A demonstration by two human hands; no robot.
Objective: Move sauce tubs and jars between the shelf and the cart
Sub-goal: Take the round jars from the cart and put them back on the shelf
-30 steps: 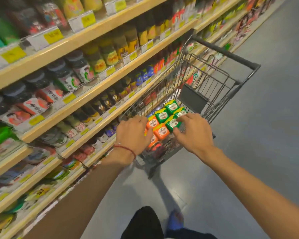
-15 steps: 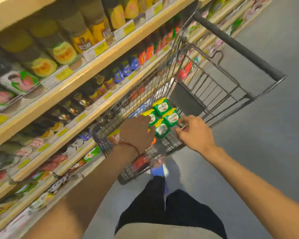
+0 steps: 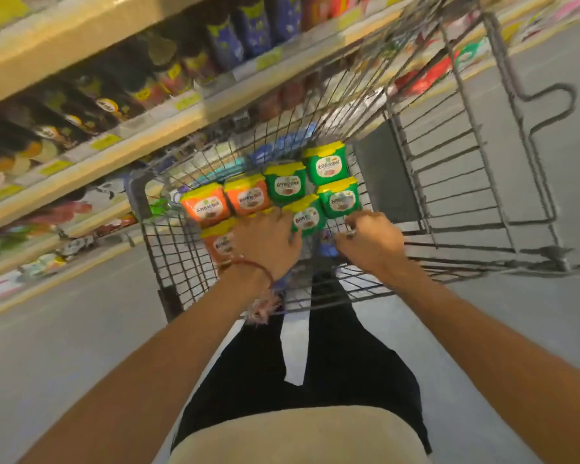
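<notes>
Along the left, the long beige shelf (image 3: 148,135) is carrying dark glass bottles (image 3: 108,102) behind yellow price tags (image 3: 104,141). It is running just beside the grey wire cart (image 3: 141,195), so there is little room on that side.

The left hand (image 3: 268,242), wearing a red string bracelet (image 3: 255,266), is lying over the square plastic sauce tubs in the cart's basket. It is covering part of the near orange tub (image 3: 220,244) and touching the near green tub (image 3: 307,216). Its fingertips are hidden, so I cannot tell whether it is gripping a tub or only resting on one. Two more orange tubs (image 3: 206,204) are sitting in the far row, and three more green ones (image 3: 287,182) are packed touching beside them.

The right hand (image 3: 372,242) is curling its fingers at the wire just beside the green tubs. Blur is hiding whether it is holding wire, a tub's edge or nothing.

The step looks like lifting tubs out. Because they are packed tight, each hand should be closing around one tub's sides and drawing it straight up, so the neighbours are not tipping. The cart's wire walls and the folded grey seat panel (image 3: 382,175) on the right are hemming the reach in.
</notes>
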